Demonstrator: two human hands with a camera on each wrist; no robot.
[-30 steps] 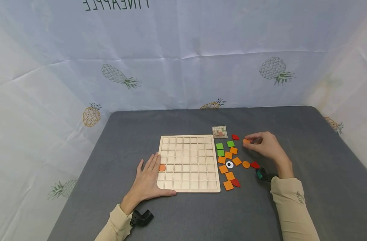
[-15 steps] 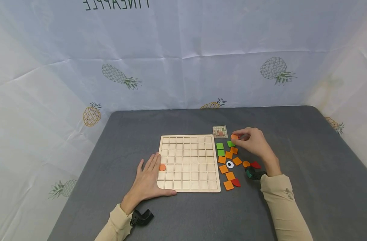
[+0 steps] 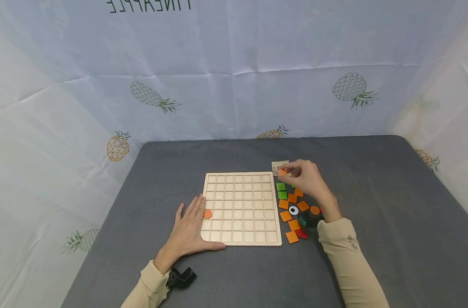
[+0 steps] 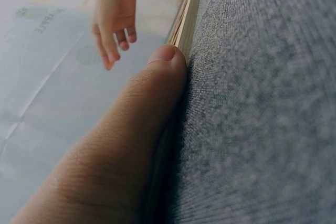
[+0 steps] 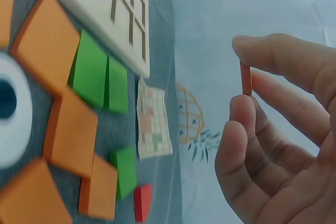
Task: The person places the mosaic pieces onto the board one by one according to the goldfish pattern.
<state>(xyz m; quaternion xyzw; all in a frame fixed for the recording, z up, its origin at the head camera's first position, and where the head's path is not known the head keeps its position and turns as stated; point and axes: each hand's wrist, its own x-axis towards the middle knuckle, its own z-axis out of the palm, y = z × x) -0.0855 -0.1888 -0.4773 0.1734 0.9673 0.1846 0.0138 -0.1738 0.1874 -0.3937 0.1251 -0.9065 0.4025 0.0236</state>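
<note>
A pale wooden grid board (image 3: 241, 244) lies on the dark table. My left hand (image 3: 185, 231) rests at its left front corner with fingers straight along the left edge and thumb at the front edge; the left wrist view shows the thumb (image 4: 142, 103) against the board's side. Beside those fingers, an orange disc (image 3: 207, 214) sits in a cell at the board's left side. My right hand (image 3: 304, 177) pinches another orange disc (image 5: 245, 78) between thumb and fingertips, raised over the small pattern card (image 5: 152, 121) past the board's far right corner.
Right of the board lie several orange squares (image 3: 292, 237), green squares (image 3: 281, 187), a white ring-like disc with dark centre (image 3: 293, 210), an orange disc (image 3: 314, 210) and red pieces (image 5: 142, 202). A pineapple-print cloth (image 3: 234, 102) hangs behind the table.
My right hand has moved left with the orange disc, from beyond the loose pieces to over the pattern card. The left hand and the board have stayed in place.
</note>
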